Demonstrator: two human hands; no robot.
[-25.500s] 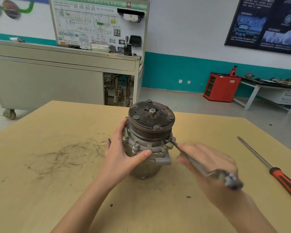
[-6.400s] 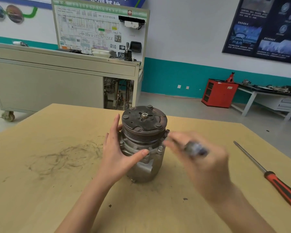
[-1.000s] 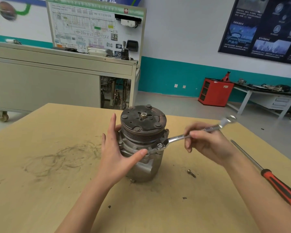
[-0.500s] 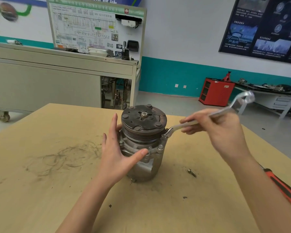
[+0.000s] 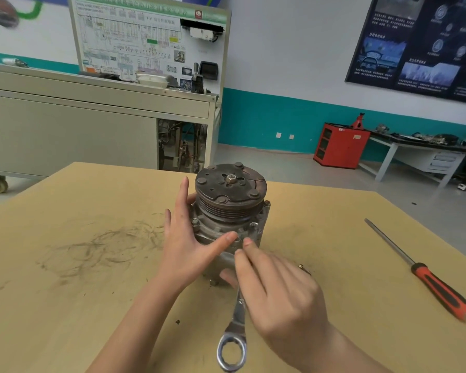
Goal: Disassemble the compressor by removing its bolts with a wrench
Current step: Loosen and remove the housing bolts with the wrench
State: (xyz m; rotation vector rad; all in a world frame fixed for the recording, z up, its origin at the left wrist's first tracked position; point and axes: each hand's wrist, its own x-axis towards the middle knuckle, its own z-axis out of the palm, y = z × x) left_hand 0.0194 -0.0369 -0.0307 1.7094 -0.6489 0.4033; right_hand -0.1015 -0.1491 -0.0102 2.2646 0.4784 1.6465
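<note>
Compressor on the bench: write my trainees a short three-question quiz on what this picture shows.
1. True or false: the screwdriver lies untouched on the table.
2. Which hand holds the wrench? A the left hand; B the right hand; C neither.
3. Fill in: the wrench's free end, nearest the camera, is its ___ end.
Key: 1 true; 2 B; 3 ring.

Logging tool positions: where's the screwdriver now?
Head view: the screwdriver lies on the table at the far right, right of the right hand holding the wrench, well clear of the compressor.
</note>
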